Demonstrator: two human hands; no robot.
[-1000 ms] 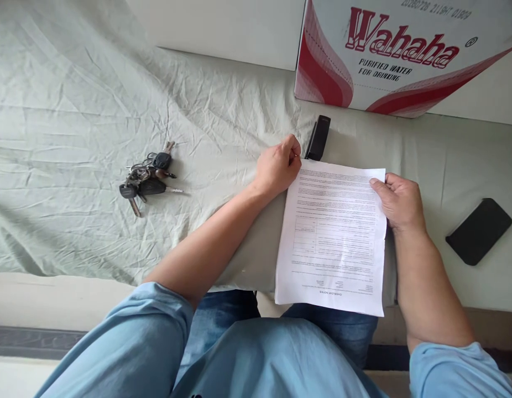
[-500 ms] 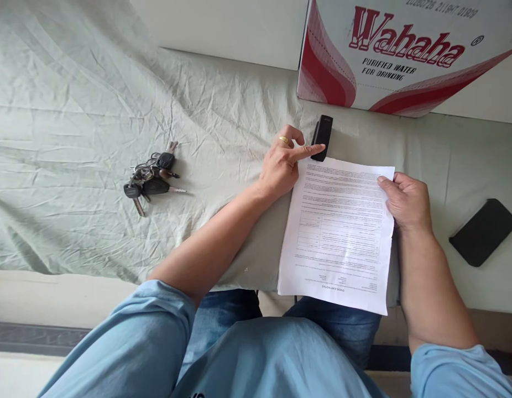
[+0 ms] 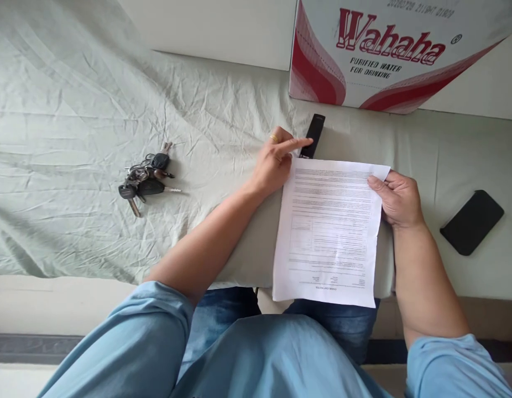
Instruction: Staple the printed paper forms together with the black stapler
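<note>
Printed sheets (image 3: 328, 232) lie centre-right in frame on a surface covered by a pale green wrinkled sheet (image 3: 73, 138); whether bed or bench, cannot tell. The bottom edge of the papers overhangs the near edge, above the person's jeans.

Right hand (image 3: 399, 199), right of centre: thumb laid on top of the paper's right edge near the upper corner, other fingers curled beneath, pinching the stack.

Left hand (image 3: 276, 163), centre of frame, just beside the paper's upper left corner. Index finger stretched out, tip at or touching the lower end of a black stapler (image 3: 313, 135); remaining fingers folded in loosely. Gold ring on one finger. Holds nothing.

Stapler sits just above the paper's top edge, angled, its lower end partly hidden behind the fingertip and the paper's edge.

Around:
- Bunch of keys (image 3: 146, 177), left of centre, well apart from the hands.
- Black phone (image 3: 471, 222), far right, face down, near the right forearm.
- Red-and-white cardboard carton (image 3: 384, 55) printed "Wahaha, purified water for drinking", top right, just behind the stapler.
</note>
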